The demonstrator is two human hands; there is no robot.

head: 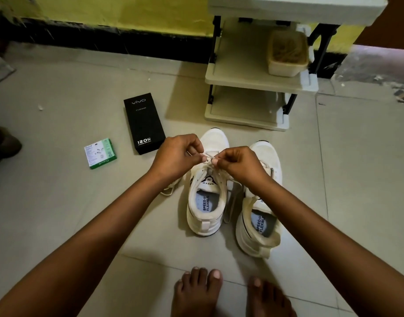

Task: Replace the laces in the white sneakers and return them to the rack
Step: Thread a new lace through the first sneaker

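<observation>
The head view shows the left hand (pixel 177 156) and right hand (pixel 239 164) at frame centre, each with fingers curled and pinching a section of the white lace (pixel 210 154) above the left sneaker (pixel 207 202), which stands on the tiled floor (pixel 70 202) just beside the right sneaker (pixel 258 213). A second lace (pixel 170 191) lies on the floor touching the left sneaker's side. The shoe rack (pixel 253 81) stands at upper right, holding a cream container (pixel 287 56); a black vivo box (pixel 145 123) and a green-and-white carton (pixel 100 153) lie left of centre.
</observation>
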